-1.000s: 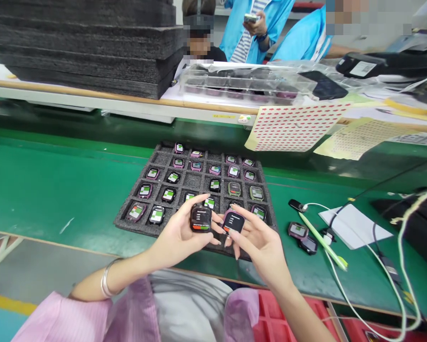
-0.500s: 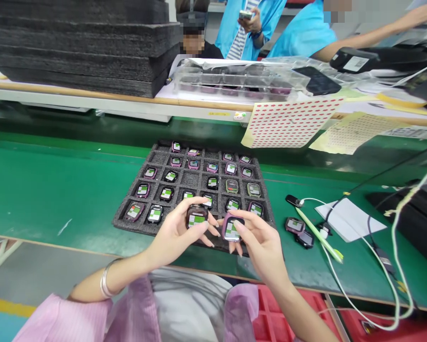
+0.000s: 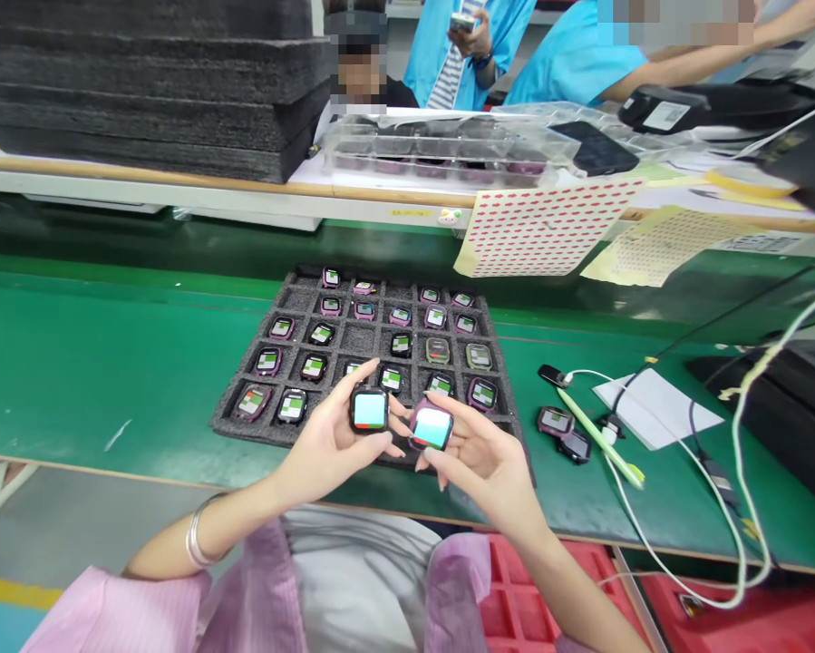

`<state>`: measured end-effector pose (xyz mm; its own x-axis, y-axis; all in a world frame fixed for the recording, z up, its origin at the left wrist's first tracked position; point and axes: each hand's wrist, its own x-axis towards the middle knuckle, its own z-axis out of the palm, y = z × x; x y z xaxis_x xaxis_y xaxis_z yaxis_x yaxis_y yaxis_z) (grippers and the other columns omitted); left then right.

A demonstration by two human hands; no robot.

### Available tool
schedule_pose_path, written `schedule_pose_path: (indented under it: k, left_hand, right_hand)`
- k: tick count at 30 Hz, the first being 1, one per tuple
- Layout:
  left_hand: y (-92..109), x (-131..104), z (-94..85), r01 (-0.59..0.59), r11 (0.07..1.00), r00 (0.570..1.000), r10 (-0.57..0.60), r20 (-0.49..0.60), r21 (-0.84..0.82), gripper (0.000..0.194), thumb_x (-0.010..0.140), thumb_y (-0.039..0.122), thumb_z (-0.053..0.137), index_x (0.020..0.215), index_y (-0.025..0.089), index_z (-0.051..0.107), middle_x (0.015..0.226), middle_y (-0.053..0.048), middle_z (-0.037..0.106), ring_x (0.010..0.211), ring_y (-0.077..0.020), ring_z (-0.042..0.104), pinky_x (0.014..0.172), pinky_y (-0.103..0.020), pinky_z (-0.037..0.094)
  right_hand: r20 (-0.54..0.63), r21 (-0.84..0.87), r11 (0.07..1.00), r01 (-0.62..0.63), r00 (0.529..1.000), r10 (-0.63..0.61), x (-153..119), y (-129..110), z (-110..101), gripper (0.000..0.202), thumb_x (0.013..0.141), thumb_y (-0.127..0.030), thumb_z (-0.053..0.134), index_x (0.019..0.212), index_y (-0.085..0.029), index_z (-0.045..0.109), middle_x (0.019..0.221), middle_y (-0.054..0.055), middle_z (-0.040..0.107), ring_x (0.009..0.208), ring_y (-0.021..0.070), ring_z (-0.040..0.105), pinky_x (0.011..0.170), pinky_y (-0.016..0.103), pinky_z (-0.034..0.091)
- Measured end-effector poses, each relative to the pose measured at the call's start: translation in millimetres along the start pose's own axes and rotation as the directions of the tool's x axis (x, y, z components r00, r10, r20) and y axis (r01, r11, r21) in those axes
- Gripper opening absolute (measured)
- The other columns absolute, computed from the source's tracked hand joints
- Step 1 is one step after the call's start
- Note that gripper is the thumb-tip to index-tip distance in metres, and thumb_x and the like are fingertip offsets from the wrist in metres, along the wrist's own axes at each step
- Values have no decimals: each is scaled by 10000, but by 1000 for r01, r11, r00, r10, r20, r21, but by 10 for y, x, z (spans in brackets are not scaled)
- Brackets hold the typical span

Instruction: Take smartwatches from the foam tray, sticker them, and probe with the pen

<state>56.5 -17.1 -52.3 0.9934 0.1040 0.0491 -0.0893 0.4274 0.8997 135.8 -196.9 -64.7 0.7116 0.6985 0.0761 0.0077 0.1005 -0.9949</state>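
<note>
Pinched between the thumb and fingers of my left hand point(image 3: 332, 444) is a black-cased watch point(image 3: 370, 409), its screen glowing blue with a red strip at the bottom, and my right hand point(image 3: 479, 458) is closing its fingertips around a purple-cased watch point(image 3: 431, 425) whose screen is showing pale blue. I am holding both just below the centre of the frame, side by side and nearly touching, above the near edge of the foam tray point(image 3: 237, 413). That dark tray is lying on the green conveyor belt point(image 3: 87, 363) in the middle of the frame, and its square pockets are carrying more watches with green and white screens lit. To the right of the tray, two loose watches point(image 3: 563, 433) are resting on the belt beside a green pen point(image 3: 601, 440) and a white cable point(image 3: 679, 508). In the upper left of the frame a stack of foam trays point(image 3: 141, 82) is sitting on the far bench, and a sheet of red stickers point(image 3: 549, 227) is hanging over its edge at upper right.
</note>
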Motion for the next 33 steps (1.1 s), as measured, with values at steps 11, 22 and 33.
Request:
schedule_pose_path:
  k: [11, 22, 33]
  left_hand:
    - [-170, -21, -90, 57, 988, 995, -69, 75, 145, 833, 834, 147, 594, 1439, 323, 49, 1164, -75, 487, 1006, -202, 622, 846, -368, 547]
    - [-436, 271, -183, -352, 116, 930, 154, 333, 929, 614, 728, 311, 688, 1251, 143, 414, 1238, -161, 489, 1165, -312, 444, 955, -467, 392]
    - [-824, -18, -513, -346, -309, 899, 161, 407, 886, 397, 839, 532, 541, 901, 140, 541, 855, -64, 572, 796, -199, 533, 752, -348, 373]
  right_hand:
    - [25, -599, 799, 38, 999, -29, 10, 88, -342, 499, 821, -247, 649, 1297, -222, 498, 926, 58, 653, 646, 168, 623, 646, 336, 568]
    - [107, -904, 393, 166, 980, -167, 91, 209, -776, 540, 844, -412, 601, 1340, -248, 461, 1278, 114, 480, 1203, 298, 453, 1012, 462, 384]
    - [-540, -617, 687, -384, 842, -14, 578, 694, -988, 821, 797, -664, 464, 1378, -87, 404, 1352, 203, 477, 1239, 387, 449, 1050, 532, 330]
